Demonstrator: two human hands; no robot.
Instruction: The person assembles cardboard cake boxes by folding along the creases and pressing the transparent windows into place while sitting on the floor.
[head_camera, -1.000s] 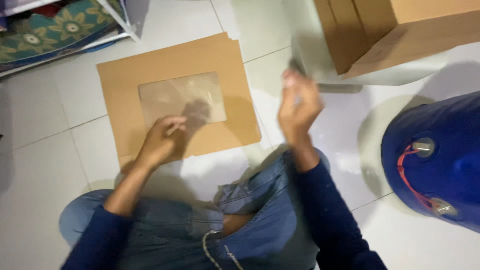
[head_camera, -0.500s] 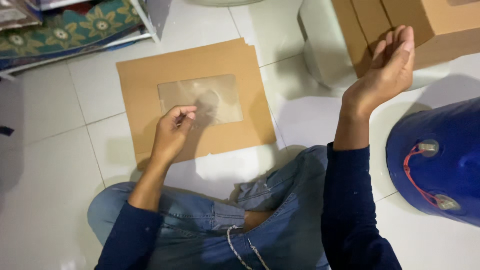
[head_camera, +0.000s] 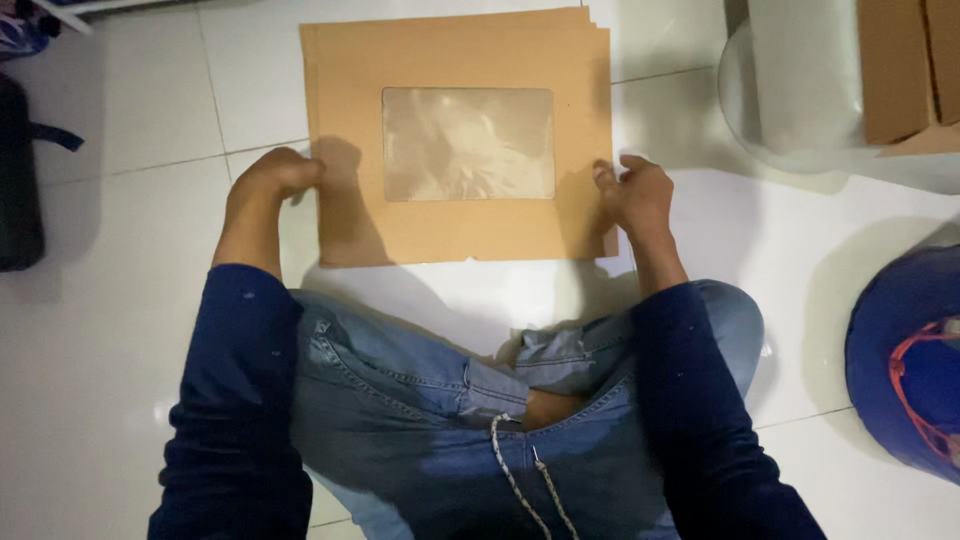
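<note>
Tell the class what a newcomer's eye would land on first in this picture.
First, the flat brown cardboard sheet with a clear plastic window, lying on the white tiled floor at centre top. The left hand grips its left edge and the right hand its right edge. A blue bag sits at far right.

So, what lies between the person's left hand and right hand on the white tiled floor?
In the head view, the flat brown cardboard sheet with a clear plastic window spans the stretch between the left hand and right hand, each at one side edge.
</note>
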